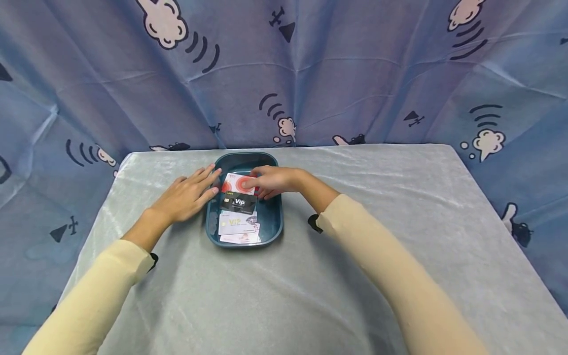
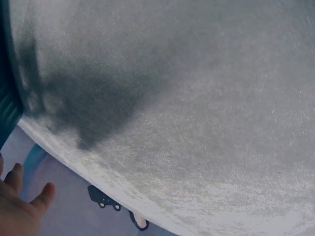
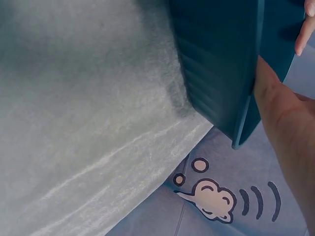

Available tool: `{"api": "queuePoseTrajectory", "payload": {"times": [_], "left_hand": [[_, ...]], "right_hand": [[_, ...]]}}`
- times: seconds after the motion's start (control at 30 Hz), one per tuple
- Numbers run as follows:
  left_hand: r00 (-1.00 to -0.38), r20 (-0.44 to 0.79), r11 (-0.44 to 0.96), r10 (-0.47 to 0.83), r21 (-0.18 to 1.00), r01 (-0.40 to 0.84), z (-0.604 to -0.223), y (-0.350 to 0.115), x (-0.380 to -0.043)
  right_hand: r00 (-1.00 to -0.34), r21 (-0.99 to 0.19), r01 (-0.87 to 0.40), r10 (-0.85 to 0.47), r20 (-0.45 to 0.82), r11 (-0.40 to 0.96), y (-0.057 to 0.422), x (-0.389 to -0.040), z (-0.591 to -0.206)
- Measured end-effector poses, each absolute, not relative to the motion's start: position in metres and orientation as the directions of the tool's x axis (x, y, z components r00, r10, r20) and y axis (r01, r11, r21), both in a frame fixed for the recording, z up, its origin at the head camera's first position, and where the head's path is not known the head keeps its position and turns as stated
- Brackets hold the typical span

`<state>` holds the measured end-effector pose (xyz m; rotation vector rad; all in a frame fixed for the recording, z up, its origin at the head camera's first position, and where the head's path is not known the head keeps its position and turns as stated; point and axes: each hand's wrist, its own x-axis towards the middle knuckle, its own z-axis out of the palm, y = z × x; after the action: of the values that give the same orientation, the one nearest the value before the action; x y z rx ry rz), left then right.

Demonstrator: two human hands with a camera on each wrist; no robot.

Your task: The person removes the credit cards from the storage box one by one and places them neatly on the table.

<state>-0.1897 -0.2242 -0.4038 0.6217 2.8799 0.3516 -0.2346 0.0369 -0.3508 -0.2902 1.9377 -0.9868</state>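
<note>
A dark teal plastic bin [image 1: 271,219] stands near the back of the table with several plastic cards in it. My right hand [image 1: 277,180] reaches over its right side and pinches a red and white card [image 1: 234,182], thumb on top. Just below lies a black Vip card [image 1: 239,202], then a white VIP card [image 1: 234,224], with a pale card [image 1: 241,237] partly under it. The fingers of my left hand [image 1: 188,195] are spread, tips at the bin's left rim. In the right wrist view the bin's outer wall [image 3: 216,73] hides the cards.
A pale grey velvety cloth [image 1: 355,246] covers the table. Behind it hangs a blue-purple curtain [image 1: 346,84] with cartoon cloud prints. In the left wrist view the cloth [image 2: 197,123] fills most of the picture, with a sliver of the bin [image 2: 7,98] at the left.
</note>
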Motion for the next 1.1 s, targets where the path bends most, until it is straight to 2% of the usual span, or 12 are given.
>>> {"api": "queuePoseTrajectory", "payload": {"times": [0.43, 1.1], "left_hand": [[-0.894, -0.12, 0.882, 0.431, 0.263, 0.39, -0.404, -0.224, -0.188], [-0.899, -0.125, 0.885, 0.42, 0.277, 0.375, -0.403, -0.224, -0.189]], "right_hand": [[-0.545, -0.691, 0.193, -0.509, -0.666, 0.697, 0.027, -0.236, -0.358], [-0.569, -0.653, 0.108, -0.492, -0.658, 0.749, 0.021, -0.236, -0.358]]}}
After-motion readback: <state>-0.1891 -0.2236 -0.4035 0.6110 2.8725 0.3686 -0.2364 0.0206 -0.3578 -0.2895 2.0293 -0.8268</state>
